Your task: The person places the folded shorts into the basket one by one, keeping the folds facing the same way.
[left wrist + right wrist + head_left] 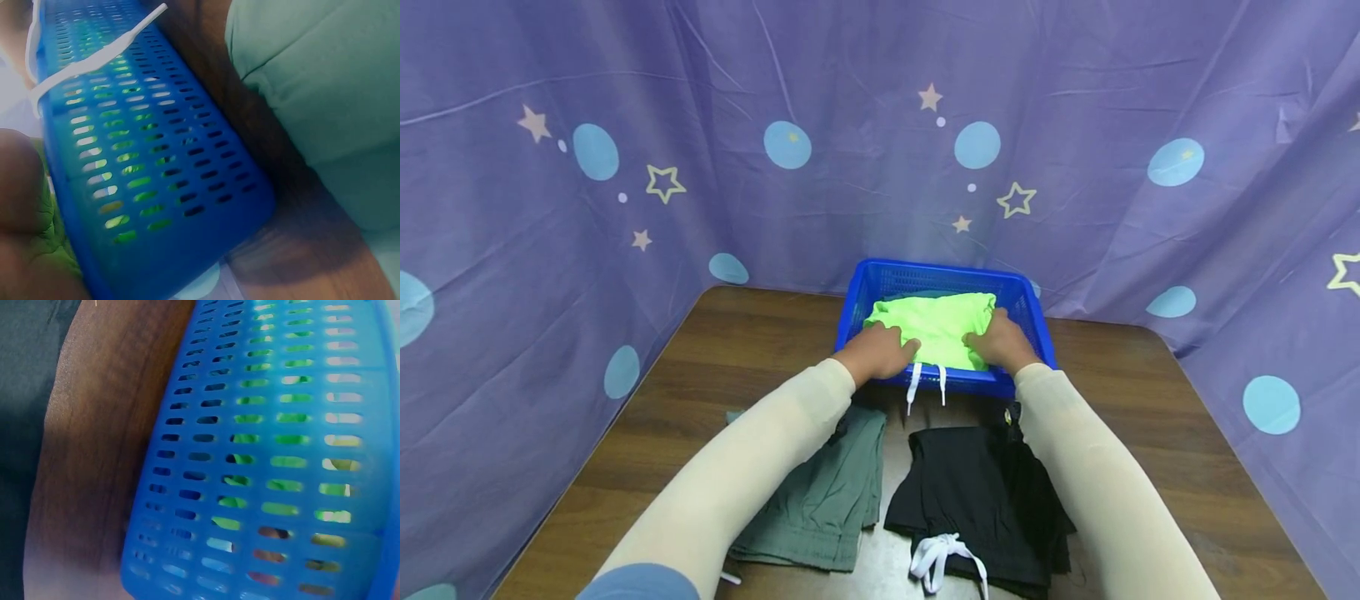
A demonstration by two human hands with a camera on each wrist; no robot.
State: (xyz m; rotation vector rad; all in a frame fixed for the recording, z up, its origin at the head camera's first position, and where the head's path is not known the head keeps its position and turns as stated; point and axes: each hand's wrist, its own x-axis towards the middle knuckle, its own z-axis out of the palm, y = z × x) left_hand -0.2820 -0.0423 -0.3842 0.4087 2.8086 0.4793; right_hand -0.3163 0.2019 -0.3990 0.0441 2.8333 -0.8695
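Note:
Folded neon green shorts (940,325) with white drawstrings lie inside a blue perforated basket (1043,333) at the table's back edge. My left hand (878,350) grips their left front side, thumb on top. On the opposite side my right hand (1002,342) holds the cloth the same way, its fingers partly hidden. The drawstrings hang over the basket's front rim. In the left wrist view part of the left hand (22,212) shows beside the basket wall (156,156). The right wrist view is mostly basket wall (262,450), with green cloth behind its slots.
Grey-green folded shorts (827,508) lie on the wooden table (760,325) in front of the basket, at left. Black folded shorts (977,492) with a white drawstring lie at right. A darker teal cloth (917,294) shows behind the green shorts. A purple patterned curtain (865,208) hangs behind.

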